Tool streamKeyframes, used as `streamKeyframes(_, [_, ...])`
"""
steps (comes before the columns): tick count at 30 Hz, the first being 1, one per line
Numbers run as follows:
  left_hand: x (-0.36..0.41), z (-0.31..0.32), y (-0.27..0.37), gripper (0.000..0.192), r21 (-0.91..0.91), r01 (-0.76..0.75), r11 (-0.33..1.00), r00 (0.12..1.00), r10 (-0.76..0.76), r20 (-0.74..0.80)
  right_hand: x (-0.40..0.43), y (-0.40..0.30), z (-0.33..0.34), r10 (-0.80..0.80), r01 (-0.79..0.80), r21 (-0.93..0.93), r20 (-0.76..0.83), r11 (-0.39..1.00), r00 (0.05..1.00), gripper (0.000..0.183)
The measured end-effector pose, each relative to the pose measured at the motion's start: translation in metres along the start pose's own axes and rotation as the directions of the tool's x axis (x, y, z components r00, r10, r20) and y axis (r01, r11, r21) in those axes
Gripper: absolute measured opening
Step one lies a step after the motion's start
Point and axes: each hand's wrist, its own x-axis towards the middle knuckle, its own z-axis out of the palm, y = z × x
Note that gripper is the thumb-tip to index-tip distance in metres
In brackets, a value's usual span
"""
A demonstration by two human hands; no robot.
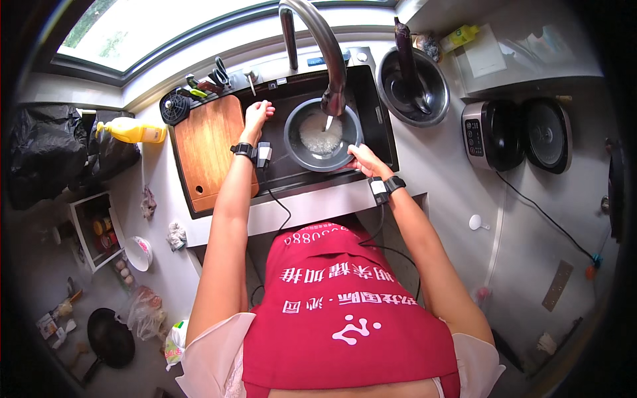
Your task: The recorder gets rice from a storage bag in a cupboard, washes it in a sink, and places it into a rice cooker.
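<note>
My right hand (367, 160) grips the near right rim of a round grey metal pot (293, 144) in the black sink (271, 174). White rice grains (321, 140) lie at the bottom of the pot, and a curved metal faucet (334, 74) runs water onto them. My left hand (260, 115) is raised over the left part of the sink, its fingers curled, beside a wooden cutting board (209, 149); whether its fingers are fully closed is unclear, and nothing shows in it. A black wrist strap with a small wired box is on each forearm.
A metal bowl (443, 94) with an eggplant (405, 54) and a ladle stands right of the sink. An open rice cooker (492, 135) is farther right. Left are a knife holder (211, 85), a yellow pump bottle (134, 130), a white bowl (138, 253) and a black pan (110, 338).
</note>
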Motion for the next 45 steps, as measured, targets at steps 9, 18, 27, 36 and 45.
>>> streamKeyframes(9, [0.019, 0.012, 0.008, 0.030, -0.106, 0.035, 0.994, 0.999, -0.038, -0.020, 0.005, 0.001, -0.006, -0.092, 0.092, 0.119, 0.001, 0.989, 0.996, 0.019])
streamKeyframes(18, [0.021, 0.016, 0.011, 0.033, -0.291, 0.065, 0.954, 0.995, -0.083, -0.050, -0.008, -0.005, -0.003, -0.076, 0.077, 0.089, -0.012, 0.993, 0.997, 0.025])
streamKeyframes(27, [0.028, 0.013, 0.011, 0.032, -0.382, 0.077, 0.921, 0.993, -0.105, -0.052, -0.014, -0.013, 0.008, -0.098, 0.102, 0.085, -0.052, 0.991, 0.994, 0.028])
streamKeyframes(36, [0.028, 0.016, 0.014, 0.027, -0.412, 0.112, 0.904, 0.991, -0.131, -0.018, -0.003, 0.000, -0.002, -0.093, 0.096, 0.091, -0.038, 0.991, 0.995, 0.021])
streamKeyframes(45, [0.030, 0.016, 0.018, 0.025, -0.477, 0.169, 0.863, 0.984, -0.178, 0.026, -0.007, 0.004, -0.006, -0.078, 0.076, 0.126, 0.004, 0.989, 0.997, 0.019])
